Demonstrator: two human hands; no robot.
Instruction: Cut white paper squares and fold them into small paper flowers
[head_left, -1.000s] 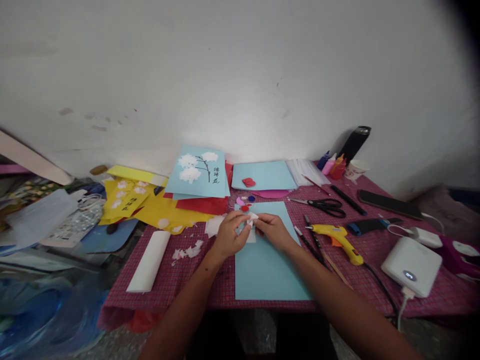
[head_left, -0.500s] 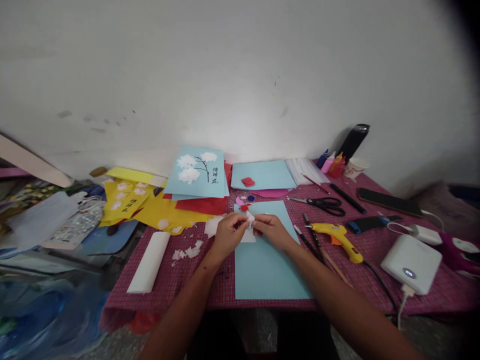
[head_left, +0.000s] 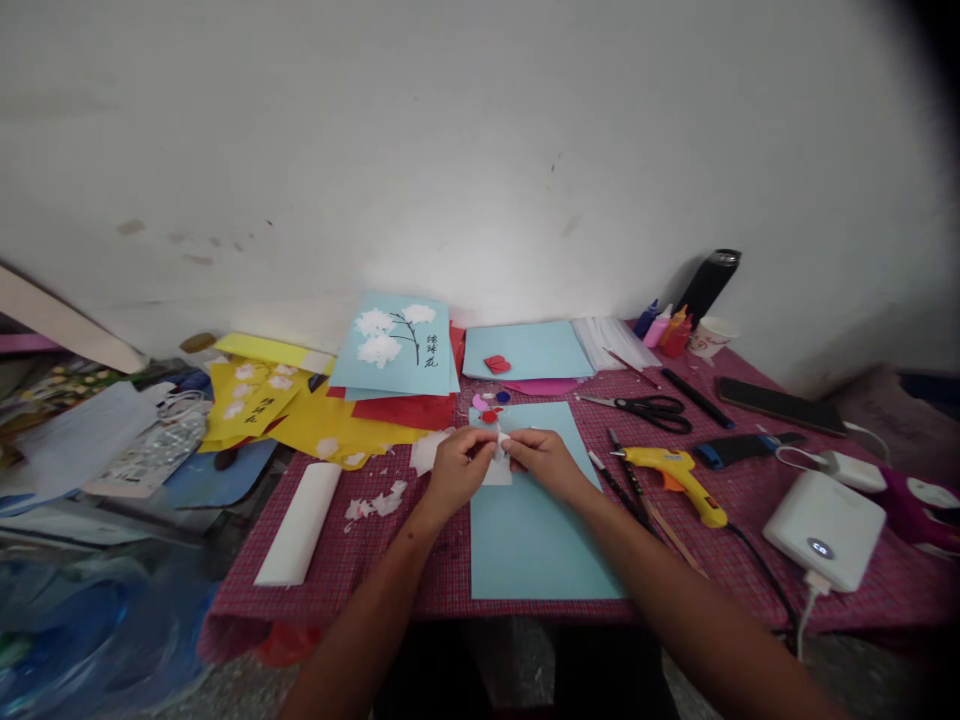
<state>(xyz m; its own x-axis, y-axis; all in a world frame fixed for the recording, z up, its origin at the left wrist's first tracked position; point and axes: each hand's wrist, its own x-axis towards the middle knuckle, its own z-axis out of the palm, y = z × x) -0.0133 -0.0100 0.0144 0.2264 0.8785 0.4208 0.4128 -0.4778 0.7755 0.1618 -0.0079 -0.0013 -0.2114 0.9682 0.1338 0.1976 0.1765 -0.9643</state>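
Between my fingertips is a small piece of white tissue paper (head_left: pixel 501 440). My left hand (head_left: pixel 460 468) pinches it from the left, and my right hand (head_left: pixel 546 462) pinches it from the right. Both hands are close together over the upper part of a light blue sheet (head_left: pixel 536 550). A white paper square (head_left: pixel 496 473) lies on that sheet under my fingers, partly hidden. White tissue scraps (head_left: pixel 377 505) lie left of my left hand. Just beyond my hands are small red, pink and blue pieces (head_left: pixel 491 414).
A blue card with white flowers (head_left: pixel 397 345) is at the back left. On the right are scissors (head_left: pixel 649 408), a yellow glue gun (head_left: pixel 679 478), a white power bank (head_left: pixel 825 530), a phone (head_left: pixel 776 403) and a black bottle (head_left: pixel 709 283). A white roll (head_left: pixel 298 525) lies at left.
The white tissue between my fingertips has changed shape slightly. My hands have stayed in nearly the same place, and the whole view has shifted very slightly.
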